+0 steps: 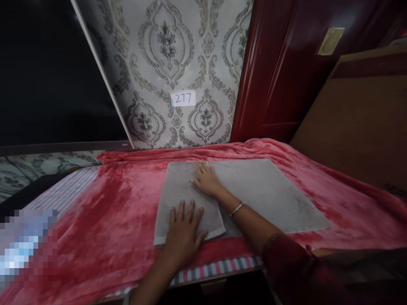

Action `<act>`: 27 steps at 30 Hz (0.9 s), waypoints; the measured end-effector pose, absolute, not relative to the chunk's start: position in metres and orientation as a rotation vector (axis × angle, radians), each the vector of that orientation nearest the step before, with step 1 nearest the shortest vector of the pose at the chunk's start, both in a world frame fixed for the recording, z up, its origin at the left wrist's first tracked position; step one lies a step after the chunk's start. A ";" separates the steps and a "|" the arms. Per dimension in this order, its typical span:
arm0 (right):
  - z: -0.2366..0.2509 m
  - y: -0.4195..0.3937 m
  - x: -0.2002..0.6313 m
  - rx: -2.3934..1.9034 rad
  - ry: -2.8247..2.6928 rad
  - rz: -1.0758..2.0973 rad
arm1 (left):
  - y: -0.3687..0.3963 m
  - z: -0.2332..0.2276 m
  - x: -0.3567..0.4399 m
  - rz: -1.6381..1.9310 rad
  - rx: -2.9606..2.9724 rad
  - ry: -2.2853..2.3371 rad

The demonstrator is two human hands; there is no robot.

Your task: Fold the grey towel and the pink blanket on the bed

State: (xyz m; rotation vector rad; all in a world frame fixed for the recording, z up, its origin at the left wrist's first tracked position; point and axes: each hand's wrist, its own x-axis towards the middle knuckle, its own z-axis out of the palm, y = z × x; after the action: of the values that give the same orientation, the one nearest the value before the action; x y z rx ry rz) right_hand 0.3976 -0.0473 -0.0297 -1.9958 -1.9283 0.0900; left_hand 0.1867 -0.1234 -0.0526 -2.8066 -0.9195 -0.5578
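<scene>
A blanket lies over a sheet on the table. On the blanket lies a cloth, a flap over its left part; the left grip rests on the flap's near side, the right grip farther back. Behind is a wall; a television is left, a cardboard box right.

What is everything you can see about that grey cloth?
The grey cloth looks thin and matte, with a pale strip along the near edge of its left part, which appears folded over as a flap; the right part lies flat. It rests on a red plush blanket. The left hand lies spread on the flap's near part; the right hand rests near its far edge.
</scene>
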 end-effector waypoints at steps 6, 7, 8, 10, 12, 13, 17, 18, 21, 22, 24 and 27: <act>-0.049 -0.045 0.406 -2.090 -1.959 0.240 | -0.137 -0.072 0.190 -0.500 -2.860 -0.964; -0.049 -0.046 0.407 -2.092 -1.963 0.238 | -0.137 -0.070 0.187 -0.497 -2.878 -0.958; -0.048 -0.046 0.407 -2.095 -1.970 0.241 | -0.135 -0.068 0.184 -0.489 -2.912 -0.943; -0.043 -0.049 0.406 -2.086 -1.990 0.248 | -0.128 -0.057 0.174 -0.469 -3.053 -0.861; -0.036 -0.052 0.402 -2.020 -2.047 0.237 | -0.112 -0.039 0.164 -0.514 -3.257 -0.774; -0.032 -0.054 0.398 -1.965 -2.094 0.230 | -0.100 -0.027 0.160 -0.573 -3.356 -0.760; -0.024 -0.060 0.378 -1.658 -2.314 0.247 | -0.031 0.020 0.164 -0.840 -3.565 -0.887; -0.024 -0.061 0.374 -1.587 -2.360 0.258 | -0.012 0.027 0.170 -0.862 -3.588 -0.901; -0.028 -0.065 0.364 -1.438 -2.454 0.275 | 0.040 0.029 0.197 -0.733 -3.675 -0.839; -0.031 -0.067 0.363 -1.420 -2.463 0.275 | 0.054 0.025 0.208 -0.651 -3.695 -0.802; -0.035 -0.069 0.361 -1.412 -2.455 0.269 | 0.076 0.013 0.229 -0.443 -3.693 -0.762; -0.039 -0.071 0.361 -1.437 -2.435 0.275 | 0.096 -0.003 0.255 -0.140 -3.615 -0.760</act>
State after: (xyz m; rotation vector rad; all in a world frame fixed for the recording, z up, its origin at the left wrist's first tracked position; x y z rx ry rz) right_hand 0.3614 -0.0714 -0.0389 -1.4371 -2.4354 0.2745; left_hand 0.2547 0.0964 -0.0032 -3.6147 -0.7597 -0.1401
